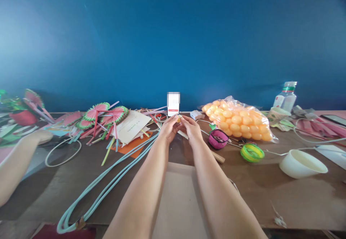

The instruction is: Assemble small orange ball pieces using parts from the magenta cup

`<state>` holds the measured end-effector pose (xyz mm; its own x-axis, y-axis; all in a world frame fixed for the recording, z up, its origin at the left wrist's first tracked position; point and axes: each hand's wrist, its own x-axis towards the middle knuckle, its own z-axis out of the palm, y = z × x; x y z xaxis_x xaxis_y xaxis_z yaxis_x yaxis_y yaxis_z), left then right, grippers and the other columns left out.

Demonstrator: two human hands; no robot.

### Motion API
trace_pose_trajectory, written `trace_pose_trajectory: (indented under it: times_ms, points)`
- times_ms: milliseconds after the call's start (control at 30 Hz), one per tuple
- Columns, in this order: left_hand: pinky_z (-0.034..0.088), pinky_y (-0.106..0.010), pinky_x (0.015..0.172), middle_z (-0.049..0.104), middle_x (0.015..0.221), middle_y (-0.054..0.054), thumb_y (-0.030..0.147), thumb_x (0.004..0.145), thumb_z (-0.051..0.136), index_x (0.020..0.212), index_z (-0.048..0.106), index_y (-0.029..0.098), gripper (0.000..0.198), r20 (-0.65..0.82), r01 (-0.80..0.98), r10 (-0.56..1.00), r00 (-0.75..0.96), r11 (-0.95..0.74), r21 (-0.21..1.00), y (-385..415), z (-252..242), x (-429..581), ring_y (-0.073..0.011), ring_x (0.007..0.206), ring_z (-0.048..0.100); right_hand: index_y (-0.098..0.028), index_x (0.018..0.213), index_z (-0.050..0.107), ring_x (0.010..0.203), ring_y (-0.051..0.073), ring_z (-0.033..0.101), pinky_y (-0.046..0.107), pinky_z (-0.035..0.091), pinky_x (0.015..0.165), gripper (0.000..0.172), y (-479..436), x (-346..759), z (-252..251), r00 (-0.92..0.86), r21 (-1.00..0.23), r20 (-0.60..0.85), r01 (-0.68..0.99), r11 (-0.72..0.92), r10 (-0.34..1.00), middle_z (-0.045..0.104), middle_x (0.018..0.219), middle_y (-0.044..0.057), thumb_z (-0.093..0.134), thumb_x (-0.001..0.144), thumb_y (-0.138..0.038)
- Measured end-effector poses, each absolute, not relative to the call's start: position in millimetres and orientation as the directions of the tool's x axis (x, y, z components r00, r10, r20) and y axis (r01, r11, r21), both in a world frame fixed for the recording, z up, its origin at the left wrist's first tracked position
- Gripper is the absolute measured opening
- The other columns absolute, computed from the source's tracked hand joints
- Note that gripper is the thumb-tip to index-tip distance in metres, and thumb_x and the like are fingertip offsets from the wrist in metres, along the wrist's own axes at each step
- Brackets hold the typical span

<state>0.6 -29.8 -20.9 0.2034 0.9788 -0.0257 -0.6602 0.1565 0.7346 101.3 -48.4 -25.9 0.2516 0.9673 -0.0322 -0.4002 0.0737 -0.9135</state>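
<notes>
Both my hands are stretched out over the middle of the table, fingertips together. My left hand (169, 128) and my right hand (191, 126) pinch a small yellowish, shiny piece (178, 118) between them. It is too small to make out its kind. Just behind my fingers, a phone (173, 108) with a lit white screen stands upright. To the right of my right hand sits a small purple bowl (217, 139) with little dark bits in it. A wooden stick (217, 157) lies partly hidden under my right forearm.
On the left lie pale blue tubing (108, 181), red-and-green paper fans (98, 112), papers (133, 125) and another person's arm (24, 159). Rightward are a bag of orange balls (240, 120), a green-yellow ring stack (252, 153), a white bowl (302, 163) and a clear bottle (288, 96).
</notes>
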Motion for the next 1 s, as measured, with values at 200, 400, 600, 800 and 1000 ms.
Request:
trace_pose_trajectory:
  times_ms: [200,400,600,800,1000]
  points:
    - [0.054,-0.024,0.071,0.068,0.082,-0.008,0.017,0.08,0.071,0.094,0.069,0.012,0.015,-0.018,-0.667,0.976,0.219,0.163,0.727,-30.9,-20.7,0.9,-0.0113,0.069,0.064,-0.023,0.092,0.073,0.078,0.016,0.065,0.029,0.053,0.073,0.039,-49.1,102.4,-24.6,0.256,-0.914,-0.02,-0.396,0.086,0.967,0.071,0.079,0.0,0.08,0.059,-0.041]
    - [0.053,-0.024,0.073,0.07,0.086,-0.008,0.018,0.079,0.071,0.092,0.07,0.013,0.015,0.028,-0.676,0.976,0.215,0.128,0.726,-30.0,-22.7,0.9,-0.0117,0.072,0.065,-0.025,0.099,0.073,0.083,0.016,0.066,0.029,0.052,0.075,0.046,-51.8,104.9,-21.4,0.178,-0.897,-0.017,-0.436,0.064,0.984,0.072,0.087,0.0,0.081,0.057,-0.041]
    - [0.053,-0.025,0.073,0.071,0.093,-0.008,0.019,0.079,0.071,0.096,0.071,0.014,0.018,0.065,-0.658,0.969,0.24,0.113,0.745,-32.4,-21.6,1.3,-0.0135,0.077,0.066,-0.025,0.1,0.073,0.086,0.017,0.067,0.03,0.052,0.077,0.049,-48.9,104.4,-23.4,0.173,-0.89,0.049,-0.439,0.121,0.984,0.073,0.092,0.001,0.083,0.055,-0.041]
    - [0.052,-0.026,0.074,0.071,0.094,-0.008,0.019,0.076,0.073,0.098,0.071,0.015,0.022,0.075,-0.661,0.965,0.252,0.114,0.742,-32.3,-21.9,1.1,-0.0152,0.081,0.067,-0.025,0.103,0.072,0.089,0.019,0.067,0.031,0.052,0.077,0.049,-49.4,103.5,-24.1,0.189,-0.907,0.082,-0.394,0.152,0.979,0.073,0.097,0.003,0.081,0.058,-0.044]
    - [0.052,-0.025,0.072,0.071,0.092,-0.008,0.02,0.078,0.071,0.096,0.071,0.015,0.019,0.072,-0.674,0.969,0.237,0.111,0.73,-27.9,-26.0,1.5,-0.0139,0.079,0.066,-0.026,0.104,0.073,0.088,0.018,0.067,0.03,0.052,0.079,0.048,-50.4,104.4,-24.3,0.181,-0.912,0.078,-0.384,0.143,0.98,0.073,0.095,0.001,0.082,0.059,-0.042]
